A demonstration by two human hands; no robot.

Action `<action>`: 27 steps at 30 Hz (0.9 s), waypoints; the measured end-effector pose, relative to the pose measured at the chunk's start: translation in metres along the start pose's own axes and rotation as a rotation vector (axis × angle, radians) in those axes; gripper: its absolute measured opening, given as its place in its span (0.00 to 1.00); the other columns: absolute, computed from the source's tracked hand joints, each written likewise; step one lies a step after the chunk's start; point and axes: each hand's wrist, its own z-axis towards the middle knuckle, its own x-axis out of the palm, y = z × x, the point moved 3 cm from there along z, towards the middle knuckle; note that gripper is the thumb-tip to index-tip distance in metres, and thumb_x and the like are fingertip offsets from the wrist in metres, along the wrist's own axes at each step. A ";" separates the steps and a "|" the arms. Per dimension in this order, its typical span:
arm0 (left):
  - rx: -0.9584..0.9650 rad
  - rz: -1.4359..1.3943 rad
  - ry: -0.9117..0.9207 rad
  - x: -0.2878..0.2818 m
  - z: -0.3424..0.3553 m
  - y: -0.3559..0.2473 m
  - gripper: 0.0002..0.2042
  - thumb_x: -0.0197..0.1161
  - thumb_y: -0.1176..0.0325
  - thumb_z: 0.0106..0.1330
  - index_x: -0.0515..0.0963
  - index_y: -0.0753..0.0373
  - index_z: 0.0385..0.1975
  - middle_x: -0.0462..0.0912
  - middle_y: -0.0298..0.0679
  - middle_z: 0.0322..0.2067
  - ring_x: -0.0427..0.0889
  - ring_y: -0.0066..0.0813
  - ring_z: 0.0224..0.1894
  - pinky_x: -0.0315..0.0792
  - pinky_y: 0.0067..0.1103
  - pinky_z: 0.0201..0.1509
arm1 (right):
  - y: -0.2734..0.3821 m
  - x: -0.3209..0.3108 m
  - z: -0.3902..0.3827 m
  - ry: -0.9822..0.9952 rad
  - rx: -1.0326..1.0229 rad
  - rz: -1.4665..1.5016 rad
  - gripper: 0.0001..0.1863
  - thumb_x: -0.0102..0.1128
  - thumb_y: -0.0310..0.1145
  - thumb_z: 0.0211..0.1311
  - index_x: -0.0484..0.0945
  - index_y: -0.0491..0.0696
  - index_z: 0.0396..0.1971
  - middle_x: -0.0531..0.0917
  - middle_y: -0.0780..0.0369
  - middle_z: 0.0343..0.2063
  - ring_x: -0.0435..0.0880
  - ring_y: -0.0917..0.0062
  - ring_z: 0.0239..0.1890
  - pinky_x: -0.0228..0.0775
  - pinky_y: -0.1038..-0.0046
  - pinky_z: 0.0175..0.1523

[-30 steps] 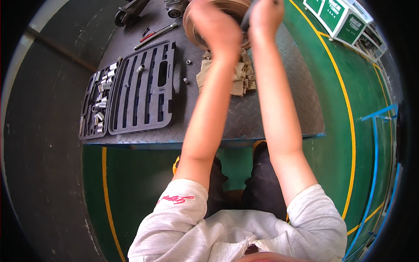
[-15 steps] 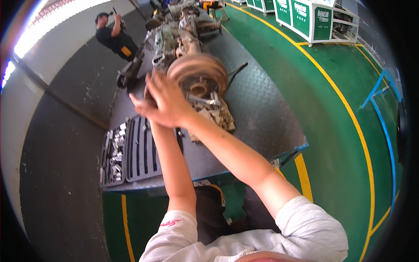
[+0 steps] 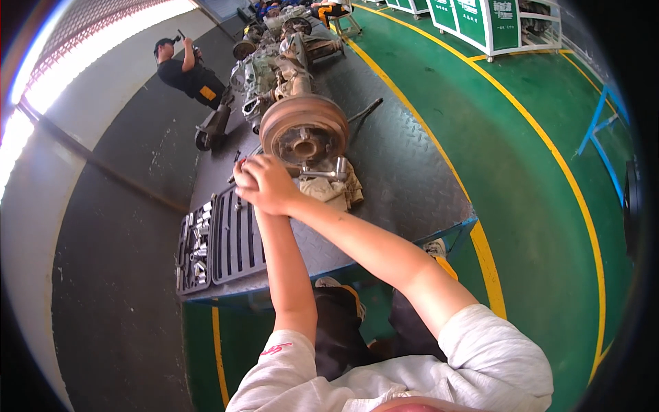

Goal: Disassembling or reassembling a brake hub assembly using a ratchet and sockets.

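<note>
My right hand (image 3: 272,184) is closed, its fingers bent over my left hand (image 3: 245,181), which is mostly hidden beneath it. A small red bit shows at the fingertips, but I cannot make out what it belongs to. Just beyond the hands stands a rusty brake drum (image 3: 302,118) with a round hub in its middle. To the right of the hands, a ratchet wrench (image 3: 322,174) with an upright socket rests on a crumpled beige rag (image 3: 328,195). An opened black socket case (image 3: 221,264) lies left of my forearms, with several chrome sockets (image 3: 199,242) in its left half.
The metal workbench (image 3: 405,199) has a treaded plate top. Gearbox and axle parts (image 3: 261,79) line its far end. A dark rod (image 3: 366,110) sticks out right of the drum. A person in black (image 3: 189,74) stands far left. A blue frame (image 3: 604,141) stands at right.
Both hands have come lower and nearer, away from the drum's left side. The right hand's spread fingers have closed over the left. The view has shifted a little.
</note>
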 end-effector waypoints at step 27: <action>0.203 0.421 -0.001 0.013 0.022 -0.005 0.12 0.56 0.65 0.69 0.76 0.67 0.43 0.82 0.41 0.37 0.83 0.30 0.36 0.76 0.23 0.41 | -0.027 -0.170 0.079 -0.764 0.175 0.610 0.10 0.61 0.28 0.60 0.72 0.42 0.23 0.76 0.61 0.18 0.74 0.77 0.18 0.68 0.73 0.25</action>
